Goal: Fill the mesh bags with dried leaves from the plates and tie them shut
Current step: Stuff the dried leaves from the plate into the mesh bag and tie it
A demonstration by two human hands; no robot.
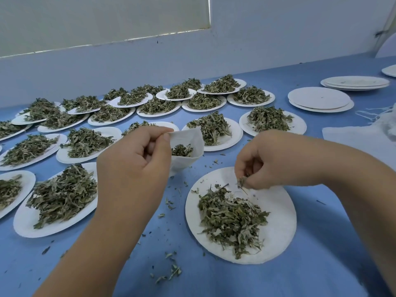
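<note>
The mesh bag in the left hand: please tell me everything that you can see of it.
The mesh bag is small and white, of thin soft cloth. The left hand pinches its rim and holds it up, with the mouth open toward the camera. A small clump of dried leaves lies inside. It is not yet tied.

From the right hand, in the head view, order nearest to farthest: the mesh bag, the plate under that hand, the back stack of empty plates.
1. plate, directly under the right hand, which pinches leaves.
2. mesh bag, to its left, in the left hand.
3. back stack of empty plates, far behind on the right.
</note>
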